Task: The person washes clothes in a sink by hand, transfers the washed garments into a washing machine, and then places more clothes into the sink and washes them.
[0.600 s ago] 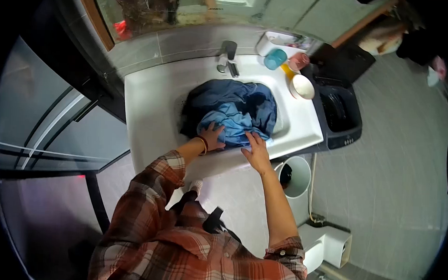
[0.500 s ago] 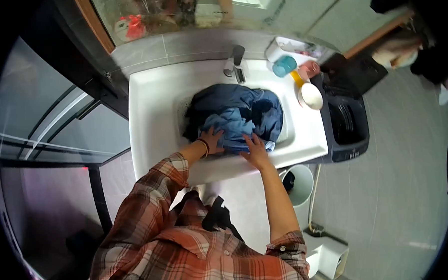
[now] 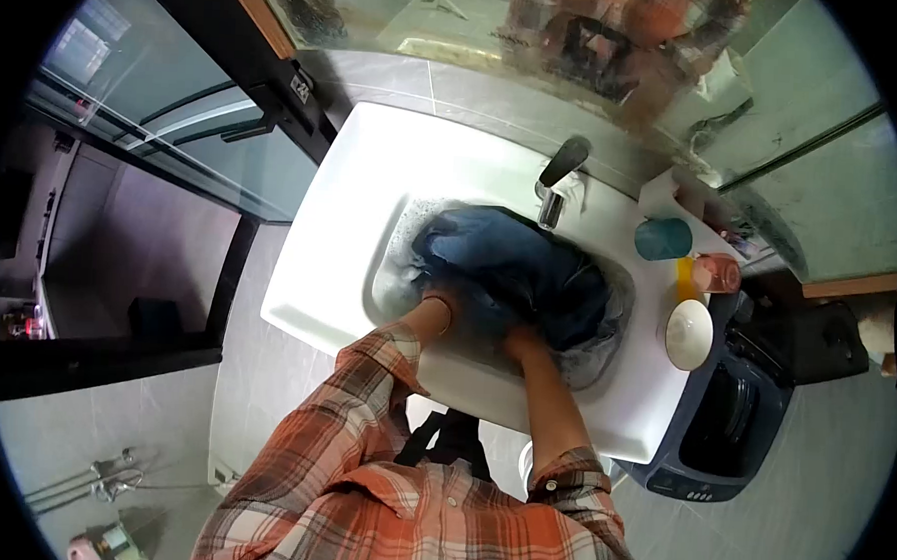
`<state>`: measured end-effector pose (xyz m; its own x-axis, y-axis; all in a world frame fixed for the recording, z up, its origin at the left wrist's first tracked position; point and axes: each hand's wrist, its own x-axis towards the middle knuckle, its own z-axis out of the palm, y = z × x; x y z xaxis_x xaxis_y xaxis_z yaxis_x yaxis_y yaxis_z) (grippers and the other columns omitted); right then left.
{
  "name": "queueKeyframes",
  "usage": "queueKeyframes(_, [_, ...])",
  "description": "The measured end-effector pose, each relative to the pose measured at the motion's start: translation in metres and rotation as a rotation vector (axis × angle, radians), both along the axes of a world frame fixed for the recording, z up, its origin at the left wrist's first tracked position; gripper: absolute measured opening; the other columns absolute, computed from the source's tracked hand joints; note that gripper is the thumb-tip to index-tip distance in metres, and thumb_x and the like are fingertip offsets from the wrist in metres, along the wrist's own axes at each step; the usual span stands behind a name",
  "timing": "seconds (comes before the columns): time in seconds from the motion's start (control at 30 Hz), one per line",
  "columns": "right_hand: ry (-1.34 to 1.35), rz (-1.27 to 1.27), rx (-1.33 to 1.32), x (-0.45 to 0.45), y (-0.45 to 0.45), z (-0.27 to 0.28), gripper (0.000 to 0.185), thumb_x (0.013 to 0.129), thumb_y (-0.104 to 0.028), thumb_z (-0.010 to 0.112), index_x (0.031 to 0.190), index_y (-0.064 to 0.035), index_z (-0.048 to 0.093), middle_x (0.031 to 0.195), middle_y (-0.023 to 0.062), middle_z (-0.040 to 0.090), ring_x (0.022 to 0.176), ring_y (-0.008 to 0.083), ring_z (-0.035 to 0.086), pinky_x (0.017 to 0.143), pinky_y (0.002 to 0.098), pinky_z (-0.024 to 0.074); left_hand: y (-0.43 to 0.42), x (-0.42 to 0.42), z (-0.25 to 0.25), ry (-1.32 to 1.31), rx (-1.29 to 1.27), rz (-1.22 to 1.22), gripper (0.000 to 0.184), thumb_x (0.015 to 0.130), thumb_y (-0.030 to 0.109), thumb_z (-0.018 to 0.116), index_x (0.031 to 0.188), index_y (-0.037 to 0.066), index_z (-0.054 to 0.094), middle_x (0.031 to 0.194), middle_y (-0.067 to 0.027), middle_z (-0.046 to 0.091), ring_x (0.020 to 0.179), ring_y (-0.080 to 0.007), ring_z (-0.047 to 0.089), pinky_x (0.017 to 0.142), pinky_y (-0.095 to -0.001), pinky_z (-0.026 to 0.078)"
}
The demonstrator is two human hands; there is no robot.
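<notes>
A bundle of wet blue cloth, seemingly denim clothing, lies in soapy water in the white sink. My left hand, with a band at its wrist, reaches into the near left side of the cloth. To the right of it, my right hand is down at the cloth's near edge. The fingers of both hands are blurred or hidden by cloth and water, so their grip does not show. Suds lie along the right end of the basin.
A faucet rises behind the basin. On the sink's right side are a teal cup, a pink cup and a white yellow-handled ladle-like scoop. A dark open-lidded machine stands at the right. A mirror spans the wall behind.
My hands have gone from resting spread on top of the cloth to down in the water at its near side. The cloth has shifted and darkened, and the view has turned.
</notes>
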<state>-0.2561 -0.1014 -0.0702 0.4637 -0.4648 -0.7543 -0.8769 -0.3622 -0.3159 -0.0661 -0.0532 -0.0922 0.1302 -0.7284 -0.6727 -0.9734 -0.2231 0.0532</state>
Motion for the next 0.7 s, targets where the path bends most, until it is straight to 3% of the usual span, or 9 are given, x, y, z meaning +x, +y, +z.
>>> queueKeyframes(0.17, [-0.044, -0.299, -0.089, -0.017, -0.006, -0.022, 0.049, 0.078, -0.031, 0.055, 0.12, -0.006, 0.05, 0.121, 0.0208, 0.048, 0.113, 0.0314, 0.046, 0.096, 0.0371, 0.0353, 0.003, 0.013, -0.006, 0.18, -0.144, -0.205, 0.036, 0.078, 0.015, 0.051, 0.113, 0.014, 0.054, 0.108, -0.017, 0.055, 0.102, -0.0334, 0.052, 0.088, -0.0401, 0.042])
queueKeyframes(0.27, [-0.099, 0.102, -0.223, -0.027, -0.03, -0.029, 0.03, 0.077, -0.023, 0.057, 0.1, -0.0048, 0.062, 0.101, 0.0191, 0.06, 0.095, 0.0307, 0.057, 0.082, 0.0363, 0.0439, 0.004, 0.039, 0.037, 0.407, -0.256, -0.076, 0.033, 0.072, 0.008, 0.051, 0.104, 0.01, 0.06, 0.1, -0.0183, 0.06, 0.095, -0.0347, 0.056, 0.08, -0.0407, 0.045])
queueKeyframes(0.33, [-0.429, -0.23, -0.214, -0.038, -0.028, 0.01, 0.021, 0.077, -0.021, 0.056, 0.09, -0.0064, 0.064, 0.089, 0.0165, 0.062, 0.085, 0.0303, 0.059, 0.075, 0.0362, 0.045, 0.001, 0.048, 0.11, 0.538, -0.32, 0.094, 0.031, 0.069, 0.002, 0.05, 0.098, 0.006, 0.06, 0.093, -0.0187, 0.061, 0.092, -0.0347, 0.056, 0.077, -0.0418, 0.045])
queueKeyframes(0.37, [-0.595, -0.394, -0.214, -0.04, -0.028, 0.035, 0.017, 0.078, -0.019, 0.055, 0.085, -0.0072, 0.065, 0.083, 0.0152, 0.063, 0.081, 0.03, 0.06, 0.072, 0.0362, 0.0455, -0.002, 0.059, 0.117, 0.579, -0.386, 0.116, 0.03, 0.07, 0.002, 0.049, 0.098, 0.006, 0.06, 0.093, -0.0191, 0.061, 0.092, -0.0346, 0.056, 0.078, -0.041, 0.045])
queueKeyframes(0.5, [-0.691, -0.497, -0.439, -0.061, -0.039, 0.094, 0.016, 0.078, -0.018, 0.057, 0.087, -0.0059, 0.062, 0.083, 0.0132, 0.062, 0.079, 0.0274, 0.06, 0.068, 0.034, 0.0457, -0.017, 0.085, 0.126, 0.76, -0.731, 0.305, 0.029, 0.074, 0.0, 0.046, 0.099, 0.002, 0.06, 0.095, -0.0202, 0.06, 0.092, -0.0344, 0.056, 0.081, -0.0365, 0.044])
queueKeyframes(0.53, [-0.709, -0.527, -0.494, -0.064, -0.044, 0.105, 0.016, 0.078, -0.018, 0.057, 0.088, -0.0062, 0.062, 0.084, 0.0125, 0.062, 0.079, 0.0266, 0.06, 0.068, 0.0337, 0.0456, -0.021, 0.082, 0.148, 0.659, -0.743, 0.29, 0.037, 0.071, -0.007, 0.043, 0.103, 0.002, 0.057, 0.093, -0.017, 0.061, 0.088, -0.0268, 0.059, 0.081, -0.0315, 0.044])
queueKeyframes(0.57, [-0.725, -0.556, -0.547, -0.066, -0.05, 0.11, 0.016, 0.078, -0.019, 0.058, 0.088, -0.0064, 0.061, 0.084, 0.0118, 0.062, 0.079, 0.0258, 0.06, 0.068, 0.0334, 0.0455, -0.028, 0.08, 0.156, 0.652, -0.779, 0.294, 0.03, 0.074, -0.004, 0.046, 0.101, 0.002, 0.058, 0.091, -0.0171, 0.062, 0.088, -0.0278, 0.06, 0.081, -0.0321, 0.044])
queueKeyframes(0.63, [-0.654, -0.489, -0.664, -0.068, -0.063, 0.109, 0.027, 0.078, -0.022, 0.059, 0.101, -0.0095, 0.057, 0.096, 0.0127, 0.059, 0.09, 0.0261, 0.057, 0.073, 0.0345, 0.0455, -0.042, 0.079, 0.149, 0.637, -0.76, 0.302, 0.037, 0.075, 0.003, 0.055, 0.112, 0.005, 0.053, 0.105, -0.0205, 0.057, 0.096, -0.0317, 0.056, 0.083, -0.0345, 0.044])
queueKeyframes(0.7, [-0.607, -0.412, -0.713, -0.068, -0.068, 0.096, 0.041, 0.077, -0.026, 0.061, 0.115, -0.0134, 0.05, 0.111, 0.0146, 0.051, 0.102, 0.0288, 0.051, 0.079, 0.0372, 0.0443, -0.046, 0.061, 0.139, 0.485, -0.81, 0.184, 0.057, 0.076, 0.007, 0.058, 0.128, 0.017, 0.035, 0.119, -0.0205, 0.048, 0.111, -0.0342, 0.046, 0.091, -0.0404, 0.039])
